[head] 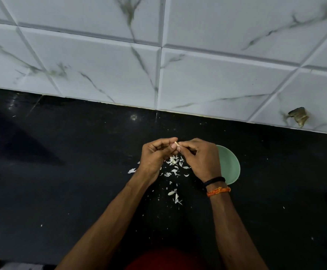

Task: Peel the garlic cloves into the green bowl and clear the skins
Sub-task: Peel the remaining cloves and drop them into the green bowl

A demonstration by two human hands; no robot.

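the left hand [155,152] and right hand [199,156] pinched one garlic clove [177,143] between their fingertips, above the skins [173,166] scattered on the black tabletop [81,172]. the peeling step seemed in hand; next the bare clove should go into the green bowl [230,164], just beside the right hand.
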